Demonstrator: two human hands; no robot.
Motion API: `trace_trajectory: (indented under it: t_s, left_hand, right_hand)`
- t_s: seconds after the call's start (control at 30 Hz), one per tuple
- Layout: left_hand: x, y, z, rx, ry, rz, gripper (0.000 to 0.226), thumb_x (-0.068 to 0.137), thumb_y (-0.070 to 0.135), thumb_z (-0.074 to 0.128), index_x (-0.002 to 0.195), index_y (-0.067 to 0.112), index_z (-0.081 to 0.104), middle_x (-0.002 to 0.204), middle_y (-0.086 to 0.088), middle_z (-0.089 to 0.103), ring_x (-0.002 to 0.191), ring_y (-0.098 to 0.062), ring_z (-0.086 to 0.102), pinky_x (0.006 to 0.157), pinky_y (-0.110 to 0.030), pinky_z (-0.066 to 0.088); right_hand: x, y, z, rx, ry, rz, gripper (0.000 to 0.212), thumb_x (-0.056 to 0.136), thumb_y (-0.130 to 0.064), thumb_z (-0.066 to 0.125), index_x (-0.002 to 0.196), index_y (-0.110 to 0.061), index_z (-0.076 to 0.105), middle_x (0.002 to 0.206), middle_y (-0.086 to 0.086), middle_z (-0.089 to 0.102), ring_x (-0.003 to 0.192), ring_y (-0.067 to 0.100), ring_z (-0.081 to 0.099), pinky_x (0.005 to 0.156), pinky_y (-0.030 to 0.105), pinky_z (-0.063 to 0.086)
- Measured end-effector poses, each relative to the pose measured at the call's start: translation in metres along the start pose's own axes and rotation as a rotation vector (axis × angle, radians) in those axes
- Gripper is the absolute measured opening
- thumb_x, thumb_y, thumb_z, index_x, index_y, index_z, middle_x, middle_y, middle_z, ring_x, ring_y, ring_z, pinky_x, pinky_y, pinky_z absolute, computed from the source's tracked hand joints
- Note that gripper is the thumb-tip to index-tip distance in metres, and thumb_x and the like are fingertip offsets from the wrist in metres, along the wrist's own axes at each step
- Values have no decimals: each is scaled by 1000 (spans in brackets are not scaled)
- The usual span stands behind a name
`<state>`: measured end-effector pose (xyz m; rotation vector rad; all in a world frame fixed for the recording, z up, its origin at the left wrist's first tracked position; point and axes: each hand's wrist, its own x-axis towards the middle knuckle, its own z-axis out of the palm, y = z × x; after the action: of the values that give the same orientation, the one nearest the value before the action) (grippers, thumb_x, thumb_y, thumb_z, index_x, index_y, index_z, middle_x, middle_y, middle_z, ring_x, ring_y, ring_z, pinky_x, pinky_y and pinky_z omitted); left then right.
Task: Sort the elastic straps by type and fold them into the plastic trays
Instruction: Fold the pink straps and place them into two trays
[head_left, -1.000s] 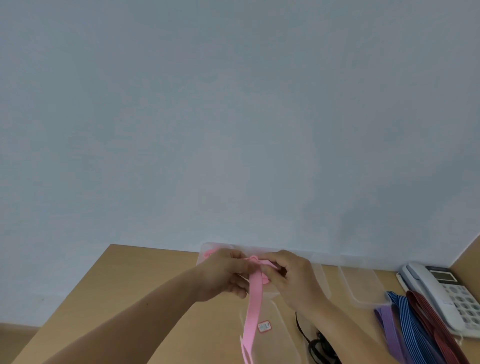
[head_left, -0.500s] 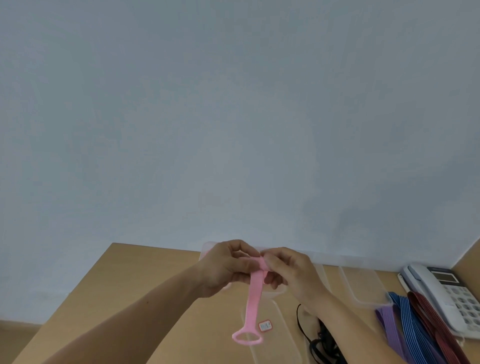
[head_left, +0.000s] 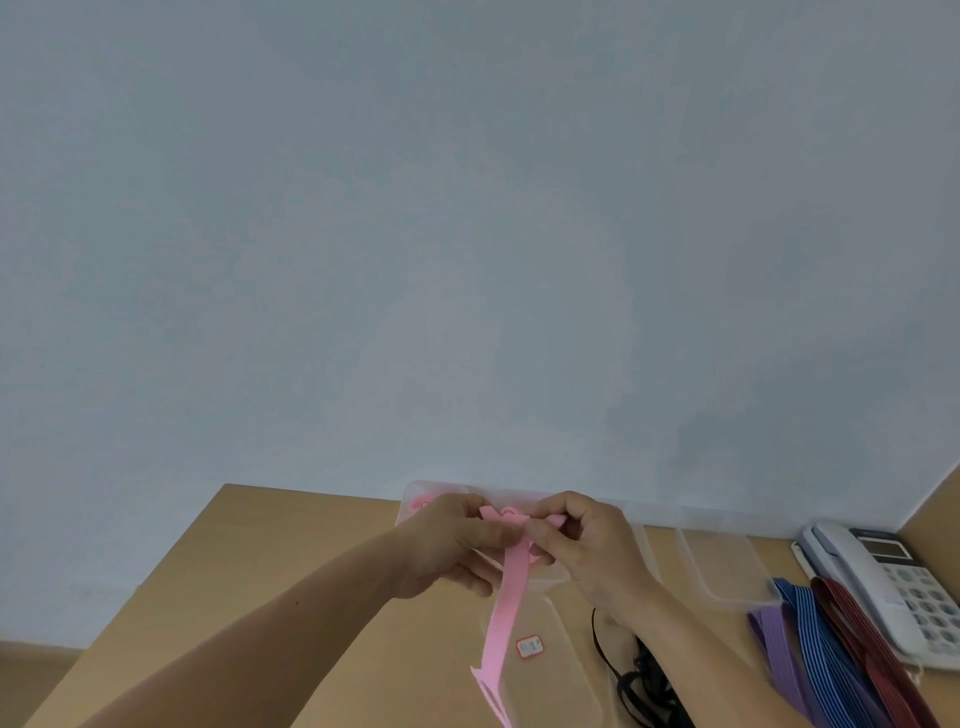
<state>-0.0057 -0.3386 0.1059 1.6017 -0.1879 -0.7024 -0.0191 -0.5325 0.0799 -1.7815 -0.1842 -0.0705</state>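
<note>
Pink strap (head_left: 511, 587) dropped lower over tan desk (head_left: 291, 561); left hand (head_left: 447, 545), right hand (head_left: 592, 545) pinch it.

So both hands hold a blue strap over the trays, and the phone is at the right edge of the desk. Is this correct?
Not quite. The left hand and right hand pinch a pink strap, not a blue one; the head view shows it. The blue strap lies near the phone, which is at the right as you said.
</note>
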Motion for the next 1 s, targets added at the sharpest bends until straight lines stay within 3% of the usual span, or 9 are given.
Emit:
trace_trajectory:
  t_s: [0.13,0.27,0.37,0.43,0.5,0.6,0.73,0.83,1.0]
  left_hand:
    - [1,1,1,-83,-83,-8,26,94,19,62,114,4,69,103,-11,72,86,-28,65,86,-41,54]
    - [4,0,3,-186,-47,-13,29,92,16,60,114,-3,65,105,-16,70,95,-31,67,90,-42,55]
    - [4,-1,4,-201,11,26,9,90,7,66,98,3,62,99,-20,71,88,-30,70,78,-38,58]
    - [4,0,6,-217,52,57,13,88,2,68,98,3,59,91,-20,70,79,-29,71,70,-34,57]
    - [4,0,6,-218,101,96,21,86,-4,69,102,-1,56,86,-18,70,74,-30,71,66,-33,58]
    - [5,-1,7,-151,164,151,25,82,-5,73,101,-2,57,91,-18,67,78,-31,71,71,-37,60]
    - [5,-5,9,-129,174,164,30,82,-4,73,107,-1,56,103,-19,65,87,-33,70,83,-44,59]
    - [3,-3,10,-162,57,106,33,90,8,68,119,-3,57,113,-22,69,100,-33,70,90,-42,57]
    - [-3,-2,11,29,37,56,24,97,22,61,112,4,58,98,-10,75,84,-23,67,83,-38,54]
  right_hand:
    - [-1,6,-2,-133,-7,-108,10,85,-14,75,87,-24,72,86,1,70,79,22,70,73,39,60]
    - [-2,6,-5,-281,-39,-314,21,81,-12,76,87,-31,69,91,-11,65,85,17,65,71,33,56]
    - [-5,7,-7,-164,-53,-191,21,75,-16,77,89,-31,70,91,-7,67,86,18,66,75,38,59]
    - [-6,4,-7,1,-69,-43,29,74,-17,78,100,-27,69,96,-1,70,89,22,69,79,40,60]
    - [-6,1,-7,144,-80,42,37,77,-17,77,111,-18,65,97,7,71,83,26,69,73,36,59]
    - [-7,-6,-6,120,-86,109,18,89,-12,70,105,-5,66,86,20,71,68,24,67,62,33,56]
    - [-7,-6,-3,37,-77,98,10,91,-9,66,98,-2,68,77,18,72,62,20,66,59,30,55]
    - [-6,-6,-3,10,-47,39,6,89,-9,69,95,-8,69,77,14,73,63,17,67,62,29,55]
    - [-11,-4,-2,16,-44,4,6,89,-7,68,94,-11,69,74,4,72,62,13,67,61,24,54]
